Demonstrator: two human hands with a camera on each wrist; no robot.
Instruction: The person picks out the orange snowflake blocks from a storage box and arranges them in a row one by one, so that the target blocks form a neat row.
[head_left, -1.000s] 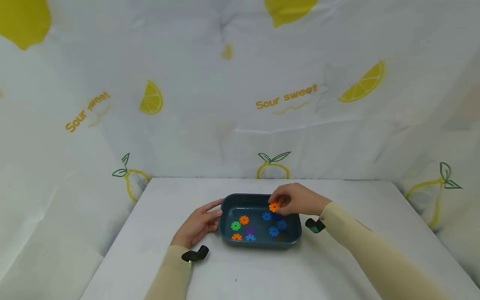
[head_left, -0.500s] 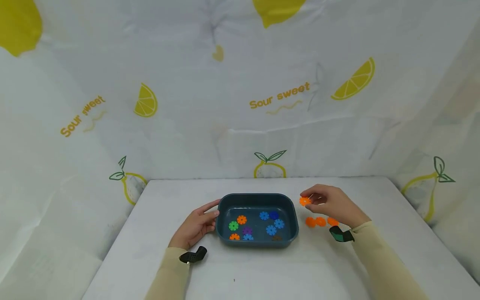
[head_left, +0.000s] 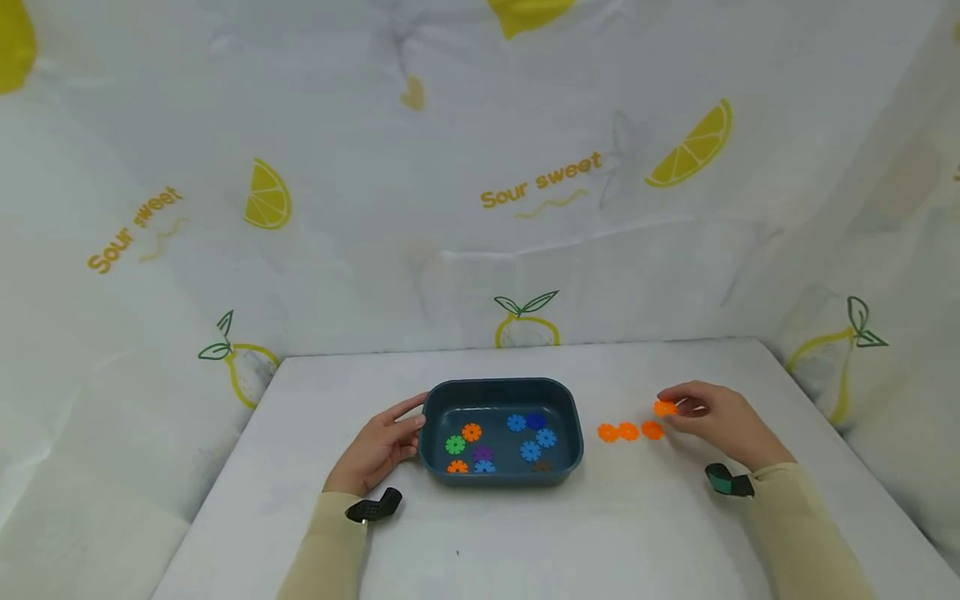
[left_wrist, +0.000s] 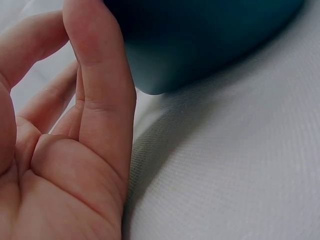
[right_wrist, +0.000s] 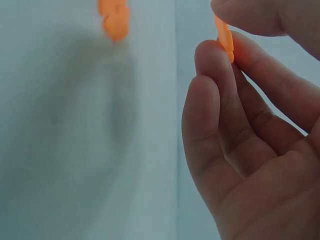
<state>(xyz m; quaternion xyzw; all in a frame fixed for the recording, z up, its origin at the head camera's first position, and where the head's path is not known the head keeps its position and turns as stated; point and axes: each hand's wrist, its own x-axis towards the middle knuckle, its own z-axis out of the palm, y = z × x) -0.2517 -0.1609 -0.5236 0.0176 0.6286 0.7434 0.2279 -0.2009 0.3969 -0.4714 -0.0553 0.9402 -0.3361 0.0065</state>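
My right hand (head_left: 718, 418) pinches an orange notched plastic disc (head_left: 664, 408) between thumb and fingertips, raised above the white table right of the tray. In the right wrist view, the same orange disc (right_wrist: 226, 41) is seen edge-on. Just below and left of that hand, a row of three orange discs (head_left: 628, 431) lies on the tabletop. My left hand (head_left: 377, 446) rests against the left side of a dark blue-green tray (head_left: 501, 481), its fingers extended. The left wrist view shows the fingers of the left hand (left_wrist: 75, 130) against the outer tray wall (left_wrist: 165, 70).
Inside the tray lie several loose discs: blue ones (head_left: 530, 452), a green disc (head_left: 455, 445), a purple disc (head_left: 483, 454), orange ones (head_left: 472, 432) and a brownish one (head_left: 542, 466). A white lemon-print sheet (head_left: 390, 275) hangs behind the table (head_left: 525, 542).
My right hand has carried the orange disc out of the tray and rightward, past the row of orange discs. The left hand stays at the tray's side. The head view has shifted slightly.
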